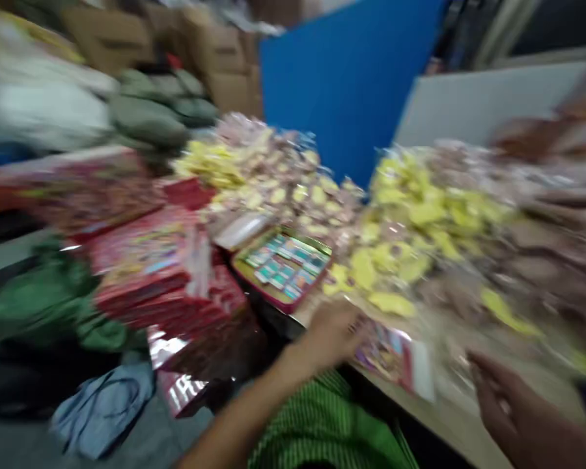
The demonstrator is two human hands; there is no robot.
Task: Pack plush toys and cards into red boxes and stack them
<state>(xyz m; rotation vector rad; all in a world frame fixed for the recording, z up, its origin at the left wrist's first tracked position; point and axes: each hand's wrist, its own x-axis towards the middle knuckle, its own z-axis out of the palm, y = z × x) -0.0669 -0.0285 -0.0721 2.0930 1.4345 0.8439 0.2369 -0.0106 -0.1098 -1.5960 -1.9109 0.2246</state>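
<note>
Okay, printed packet (381, 348) is showing over the bench's (449, 426) near edge, on the near side of the yellow pieces (393, 303); blur is hiding whether it's resting or lifted. Left hand (334, 329) is curling partly closed over its left end, maybe gripping; contact isn't reading clearly. Right hand (505, 400) is hovering past the other end, fingers half bent near clear film (456, 384); can't tell if it's holding any. Packet's looking light, thin, bendy, probably slippery. I'd be pinching its long edges beside the red band (406, 366).
</note>
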